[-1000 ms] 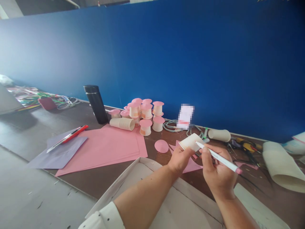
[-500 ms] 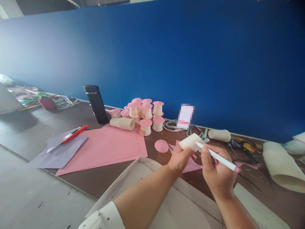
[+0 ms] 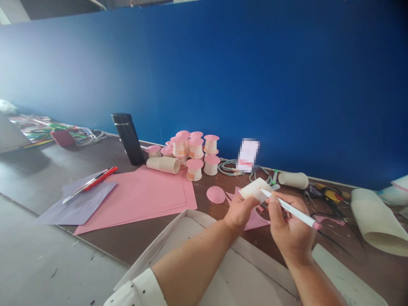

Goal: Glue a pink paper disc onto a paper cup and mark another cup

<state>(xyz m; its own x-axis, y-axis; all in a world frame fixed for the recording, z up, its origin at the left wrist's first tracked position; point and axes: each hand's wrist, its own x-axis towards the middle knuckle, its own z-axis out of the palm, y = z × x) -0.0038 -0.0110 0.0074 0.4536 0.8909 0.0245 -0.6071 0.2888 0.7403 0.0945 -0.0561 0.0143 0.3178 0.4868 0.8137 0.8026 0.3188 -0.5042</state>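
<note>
Landmark: the pink disc (image 3: 216, 195), flat on the dark surface (image 3: 127, 240).
Left forearm: slants up from nearer than the disc, its spotted sleeve (image 3: 137, 292) low and to the left.
Left hand (image 3: 239, 216): just right of the disc and nearer me; my fingers grasp the paper cup (image 3: 251, 189), thumb along its near side, the other fingers mostly hidden.
Paper cup: right of the disc, raised and tilted on its side.
Right hand (image 3: 292, 227): farther right of the disc, wrist bent inward, fingers pinching the white pen (image 3: 296, 211).
White pen: tip at the cup's wall; whether it touches, I cannot tell.
Pink-topped cups (image 3: 195, 166): beyond the disc, to its left.
Pink sheets (image 3: 149, 191): left of the disc.
</note>
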